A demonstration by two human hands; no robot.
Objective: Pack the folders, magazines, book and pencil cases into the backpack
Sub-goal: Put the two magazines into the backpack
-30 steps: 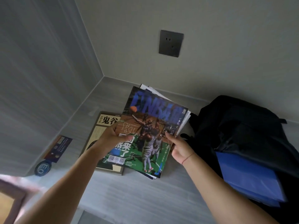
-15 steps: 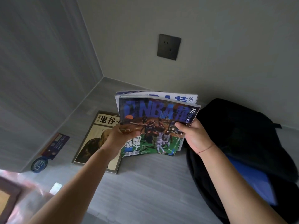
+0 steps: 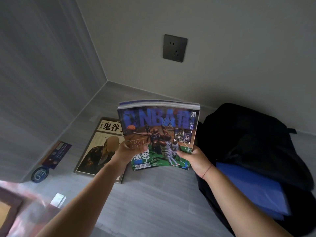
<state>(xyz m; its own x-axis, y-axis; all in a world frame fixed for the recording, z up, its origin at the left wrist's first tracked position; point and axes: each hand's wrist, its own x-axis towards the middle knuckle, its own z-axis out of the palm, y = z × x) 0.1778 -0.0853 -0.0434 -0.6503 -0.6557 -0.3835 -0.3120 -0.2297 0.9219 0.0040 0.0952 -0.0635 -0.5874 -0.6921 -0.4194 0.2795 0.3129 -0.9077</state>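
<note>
I hold a stack of basketball magazines [image 3: 160, 127] upright above the grey surface, the blue and green cover facing me. My left hand [image 3: 127, 151] grips the stack's lower left edge and my right hand [image 3: 195, 159] grips its lower right corner. A tan book [image 3: 99, 147] with black characters and a robed figure lies flat to the left, partly behind my left hand. The black backpack [image 3: 253, 144] lies open on the right with blue folders [image 3: 249, 187] sticking out of its mouth. No pencil cases are visible.
Walls meet in a corner behind the magazines, and a dark wall socket [image 3: 174, 48] sits above. A dark card [image 3: 57, 153] and a round blue badge [image 3: 39, 174] lie against the left wall. A blurred reddish edge [image 3: 20, 202] shows at the lower left.
The magazines were lifted off the book and surface, squared into a neat stack and raised upright, shifting slightly right towards the backpack. Both hands kept their grip.
</note>
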